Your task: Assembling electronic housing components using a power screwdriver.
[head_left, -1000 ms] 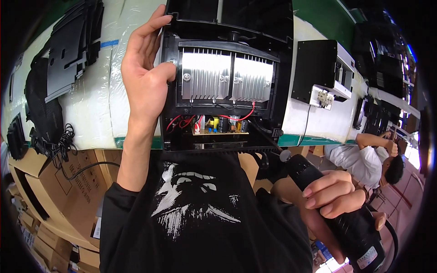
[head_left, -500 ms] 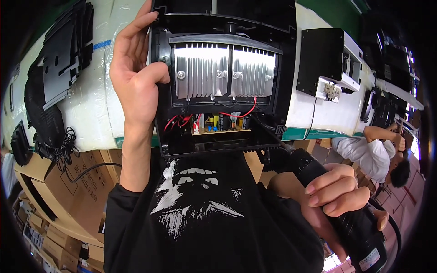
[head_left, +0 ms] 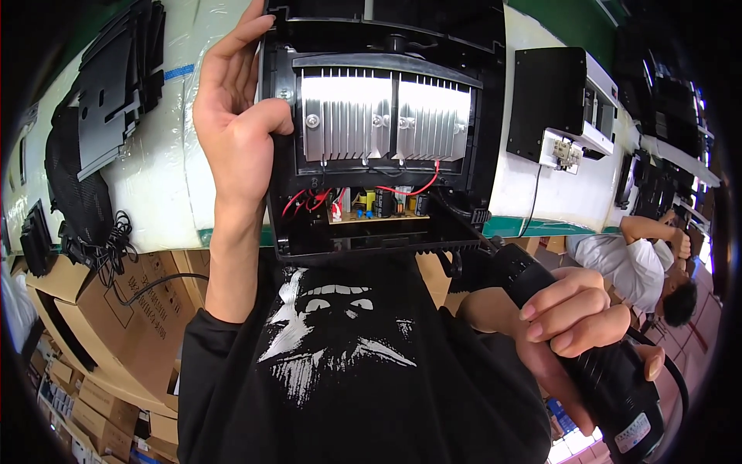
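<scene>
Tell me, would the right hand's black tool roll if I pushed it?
The black tool may roll, since its body looks round, but its cord might stop it. It's probably heavyish: the right hand wraps a thick body.

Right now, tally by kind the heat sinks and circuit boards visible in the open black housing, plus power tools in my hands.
Finned silver heat sinks: 2
Circuit board with small components: 1
Corded power screwdriver, in your right hand: 1
Total: 4

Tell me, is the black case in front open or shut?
Open. The black case shows its silver heat sinks, red wires and circuit board uncovered.
</scene>
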Motion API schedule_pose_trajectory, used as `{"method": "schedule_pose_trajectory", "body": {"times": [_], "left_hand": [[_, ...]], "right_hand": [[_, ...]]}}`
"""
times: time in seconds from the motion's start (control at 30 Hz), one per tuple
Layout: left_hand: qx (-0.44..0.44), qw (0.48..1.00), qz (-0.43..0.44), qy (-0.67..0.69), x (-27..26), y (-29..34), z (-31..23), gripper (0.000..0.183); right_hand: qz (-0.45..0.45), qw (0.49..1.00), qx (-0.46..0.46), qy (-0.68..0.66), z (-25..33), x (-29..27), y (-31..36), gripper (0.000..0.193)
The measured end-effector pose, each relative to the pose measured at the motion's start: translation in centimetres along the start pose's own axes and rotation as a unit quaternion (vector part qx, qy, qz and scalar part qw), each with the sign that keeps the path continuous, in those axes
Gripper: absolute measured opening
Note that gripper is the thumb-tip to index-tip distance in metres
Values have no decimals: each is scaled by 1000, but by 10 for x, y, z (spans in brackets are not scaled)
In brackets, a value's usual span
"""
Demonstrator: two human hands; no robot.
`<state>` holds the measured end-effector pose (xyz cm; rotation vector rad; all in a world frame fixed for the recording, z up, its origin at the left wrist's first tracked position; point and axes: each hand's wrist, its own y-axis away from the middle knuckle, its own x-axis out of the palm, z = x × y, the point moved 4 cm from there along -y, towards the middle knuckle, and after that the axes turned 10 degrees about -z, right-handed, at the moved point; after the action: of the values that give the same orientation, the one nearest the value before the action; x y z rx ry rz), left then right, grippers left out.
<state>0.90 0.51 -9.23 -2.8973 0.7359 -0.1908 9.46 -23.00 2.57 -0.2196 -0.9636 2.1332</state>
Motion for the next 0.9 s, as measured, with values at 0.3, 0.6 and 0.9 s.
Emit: {"method": "schedule_pose_trajectory", "body": {"times": [0.3,0.6,0.9], "left_hand": [[-13,997,-2,82,0,0,8,65],[-27,997,-13,68,-3,-3,6,67],[-29,998,-7,53,0,-1,5,66]], "right_hand": [[168,976,86,-108,5,-22,-27,27],[-14,935,-187,-301,97,-76,-45,28],[-298,839,-250,380,87,-159,-17,74]]}}
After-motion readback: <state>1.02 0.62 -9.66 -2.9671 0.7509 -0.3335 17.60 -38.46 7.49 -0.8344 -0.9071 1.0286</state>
